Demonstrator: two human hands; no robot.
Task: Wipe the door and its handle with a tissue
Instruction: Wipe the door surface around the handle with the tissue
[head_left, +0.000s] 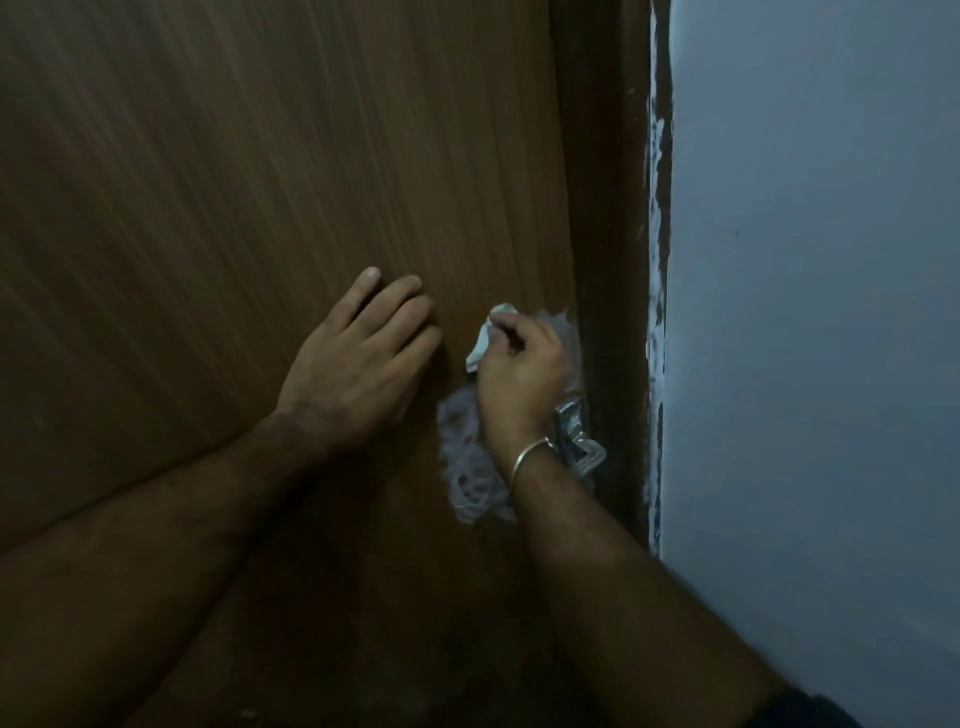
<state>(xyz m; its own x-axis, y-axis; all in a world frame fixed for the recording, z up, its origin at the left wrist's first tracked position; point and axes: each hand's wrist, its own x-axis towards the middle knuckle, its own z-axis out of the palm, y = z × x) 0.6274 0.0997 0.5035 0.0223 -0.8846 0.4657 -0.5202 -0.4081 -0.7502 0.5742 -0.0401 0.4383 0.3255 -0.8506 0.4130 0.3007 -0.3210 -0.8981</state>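
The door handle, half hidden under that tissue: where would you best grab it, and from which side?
Judging from here, grip the door handle on its bare metal lower end, coming from below. The right hand and the tissue cover its upper part, and the door frame crowds its right side.

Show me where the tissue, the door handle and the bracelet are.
tissue (467, 467): head view, on its lower hanging part.
door handle (579, 439): head view, on its shiny metal below the wrist.
bracelet (530, 457): head view, on the band.
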